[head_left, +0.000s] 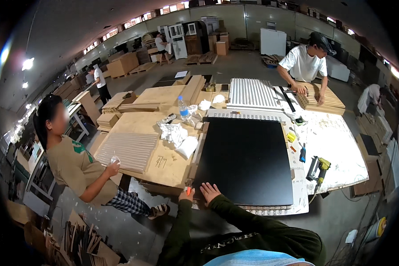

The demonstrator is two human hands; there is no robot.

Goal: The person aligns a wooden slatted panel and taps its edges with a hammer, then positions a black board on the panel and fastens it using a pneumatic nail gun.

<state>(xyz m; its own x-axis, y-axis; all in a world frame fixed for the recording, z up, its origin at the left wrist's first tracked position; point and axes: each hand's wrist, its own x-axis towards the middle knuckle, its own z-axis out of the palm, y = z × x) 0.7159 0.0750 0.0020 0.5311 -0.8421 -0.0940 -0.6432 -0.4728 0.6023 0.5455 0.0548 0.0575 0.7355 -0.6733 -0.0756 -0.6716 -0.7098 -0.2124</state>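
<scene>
Right hand [209, 193] lies with its fingers spread apart, palm down, on the near left corner of the black panel, while the left hand [187, 194] is closed around a small orange tool just beside that corner. Largest first: a white board [302, 197] shows around the panel's right and near sides, and the broad black panel [248, 159] lies flat on top of it, directly before the person. It looks stiff and, given its spread, probably fairly heavy; its smooth face may be slippery under a flat palm, and its corners look likely to chip. To lift it, two opposite side edges, with fingers hooked beneath, should serve better than one corner; for steadying, palm pressure seems enough. Smaller are the yellow-and-black nail gun [319, 170] and the blue tool [303, 153] beyond the right edge, and finally the orange tool [188, 190], whose kind I cannot tell.
</scene>
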